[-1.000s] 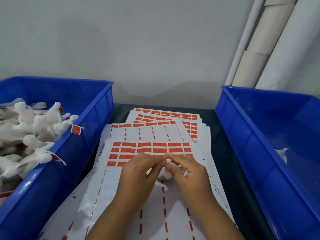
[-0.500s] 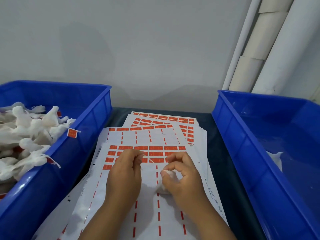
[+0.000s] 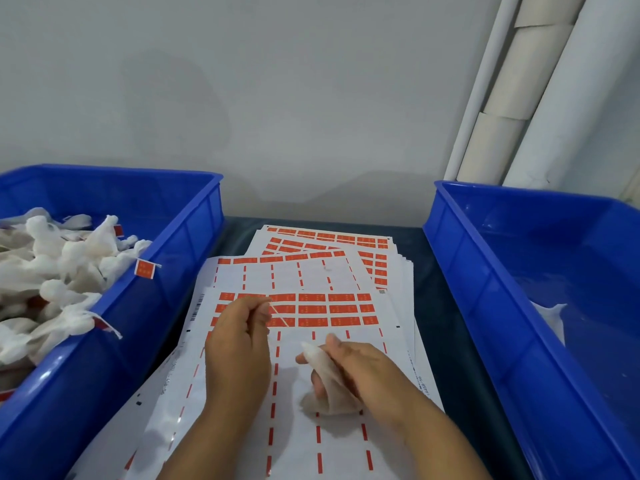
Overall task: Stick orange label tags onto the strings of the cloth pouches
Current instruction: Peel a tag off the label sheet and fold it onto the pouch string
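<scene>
My right hand (image 3: pixel 360 367) grips a white cloth pouch (image 3: pixel 329 386) low over the top label sheet (image 3: pixel 311 441). The pouch's thin string (image 3: pixel 280 315) runs up and left to my left hand (image 3: pixel 239 337), which pinches its end with curled fingers. The string crosses the rows of orange label tags (image 3: pixel 313 309) on that sheet. Whether a tag is on this string I cannot tell.
A blue bin (image 3: pixel 104 334) on the left holds several white pouches (image 3: pixel 48 271) with orange tags on their strings. A blue bin (image 3: pixel 540 306) on the right holds one white pouch (image 3: pixel 550 317). More label sheets (image 3: pixel 332 240) are stacked behind. White pipes (image 3: pixel 540 88) stand at the back right.
My hands have drawn apart. The left hand has pulled the string up and left over the orange tags, while the right hand has dropped lower with the pouch.
</scene>
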Tool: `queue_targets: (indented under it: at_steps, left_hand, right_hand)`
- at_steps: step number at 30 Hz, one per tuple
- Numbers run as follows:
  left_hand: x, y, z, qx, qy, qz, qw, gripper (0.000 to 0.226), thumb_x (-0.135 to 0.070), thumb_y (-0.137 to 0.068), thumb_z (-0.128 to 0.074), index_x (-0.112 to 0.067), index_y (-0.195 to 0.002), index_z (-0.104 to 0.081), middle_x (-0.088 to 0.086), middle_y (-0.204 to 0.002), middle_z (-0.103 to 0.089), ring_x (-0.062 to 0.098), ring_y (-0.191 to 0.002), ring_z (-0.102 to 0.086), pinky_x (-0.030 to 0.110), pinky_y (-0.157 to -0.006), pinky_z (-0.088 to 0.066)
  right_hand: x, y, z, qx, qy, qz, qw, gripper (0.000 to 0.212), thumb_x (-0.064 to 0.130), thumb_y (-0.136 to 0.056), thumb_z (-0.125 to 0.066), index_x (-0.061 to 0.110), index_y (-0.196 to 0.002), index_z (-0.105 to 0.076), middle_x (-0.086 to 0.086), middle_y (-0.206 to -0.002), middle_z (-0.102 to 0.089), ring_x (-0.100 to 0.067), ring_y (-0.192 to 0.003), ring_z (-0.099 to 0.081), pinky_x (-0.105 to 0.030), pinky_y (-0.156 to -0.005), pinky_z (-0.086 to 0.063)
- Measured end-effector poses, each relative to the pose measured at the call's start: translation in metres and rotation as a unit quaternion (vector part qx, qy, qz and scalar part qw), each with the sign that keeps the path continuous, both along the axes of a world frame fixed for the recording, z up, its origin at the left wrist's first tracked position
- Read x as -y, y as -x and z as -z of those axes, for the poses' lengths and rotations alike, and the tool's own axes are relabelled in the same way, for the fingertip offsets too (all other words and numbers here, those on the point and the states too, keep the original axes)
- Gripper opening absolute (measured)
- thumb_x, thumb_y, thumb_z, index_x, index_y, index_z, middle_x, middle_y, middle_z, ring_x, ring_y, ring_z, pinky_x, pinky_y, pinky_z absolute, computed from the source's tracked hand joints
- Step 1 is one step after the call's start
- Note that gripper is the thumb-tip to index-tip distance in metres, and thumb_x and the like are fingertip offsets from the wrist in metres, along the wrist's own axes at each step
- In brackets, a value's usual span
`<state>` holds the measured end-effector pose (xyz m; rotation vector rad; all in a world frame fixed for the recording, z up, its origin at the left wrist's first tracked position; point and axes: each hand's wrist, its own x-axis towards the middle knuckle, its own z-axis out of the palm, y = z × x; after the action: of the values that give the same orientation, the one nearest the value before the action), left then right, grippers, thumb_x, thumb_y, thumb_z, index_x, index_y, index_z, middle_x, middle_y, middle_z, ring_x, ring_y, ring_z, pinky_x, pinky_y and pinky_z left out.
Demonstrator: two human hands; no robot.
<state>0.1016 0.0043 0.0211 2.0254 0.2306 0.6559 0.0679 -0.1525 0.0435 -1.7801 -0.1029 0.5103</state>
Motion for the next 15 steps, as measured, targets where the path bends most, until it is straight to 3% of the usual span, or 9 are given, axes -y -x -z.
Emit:
queue_targets:
  at_steps: [3, 6, 10, 13, 15]
  left_hand:
    - [-0.001, -0.001, 0.000, 0.010, 0.016, -0.015, 1.000, 0.009, -0.029, -0.087, -0.051, -0.029, -0.094, -0.056, -0.010, -0.090, -0.059, 0.003, -0.073, -0.054, 0.011, -0.066, -0.038]
    - [-0.002, -0.002, 0.001, -0.001, 0.019, -0.019, 1.000, 0.013, -0.030, -0.088, -0.052, -0.028, -0.098, -0.060, -0.010, -0.093, -0.060, 0.007, -0.077, -0.056, 0.016, -0.071, -0.042]
    - [-0.005, -0.005, 0.003, -0.087, 0.020, 0.011, 0.996, 0.013, -0.034, -0.086, -0.058, -0.033, -0.098, -0.061, -0.019, -0.092, -0.056, 0.001, -0.071, -0.053, 0.011, -0.063, -0.038]
    - [-0.001, -0.002, 0.001, -0.149, -0.058, 0.076, 0.984, 0.009, -0.040, -0.081, -0.063, -0.034, -0.077, -0.058, -0.024, -0.076, -0.059, 0.001, -0.061, -0.055, 0.008, -0.050, -0.034]
    - [0.003, 0.000, 0.000, -0.184, -0.108, 0.130, 0.968, 0.019, -0.044, -0.078, -0.065, -0.031, -0.067, -0.059, -0.018, -0.067, -0.061, 0.005, -0.058, -0.057, 0.008, -0.048, -0.035]
  right_hand:
    - [0.003, 0.000, -0.003, -0.007, 0.012, -0.010, 1.000, 0.033, 0.046, -0.091, -0.052, 0.029, -0.075, -0.074, 0.022, -0.085, -0.070, 0.010, -0.077, -0.062, -0.004, -0.057, -0.046]
    - [0.005, 0.000, -0.005, 0.000, 0.016, -0.020, 1.000, 0.027, 0.043, -0.088, -0.058, 0.031, -0.070, -0.074, 0.024, -0.082, -0.070, 0.012, -0.076, -0.062, -0.002, -0.054, -0.044]
    - [0.011, -0.003, 0.001, 0.037, -0.090, 0.054, 0.994, 0.027, 0.051, -0.083, -0.057, 0.030, -0.076, -0.072, 0.016, -0.094, -0.070, 0.002, -0.092, -0.064, -0.015, -0.072, -0.051]
    - [0.014, -0.008, 0.004, 0.030, -0.229, 0.147, 0.962, 0.035, 0.054, -0.069, -0.066, 0.021, -0.078, -0.072, 0.009, -0.112, -0.068, -0.017, -0.113, -0.060, -0.043, -0.096, -0.049]
    - [0.015, -0.011, 0.007, 0.014, -0.282, 0.204, 0.937, 0.029, 0.046, -0.068, -0.069, 0.019, -0.078, -0.074, 0.007, -0.112, -0.069, -0.021, -0.114, -0.060, -0.049, -0.099, -0.046]
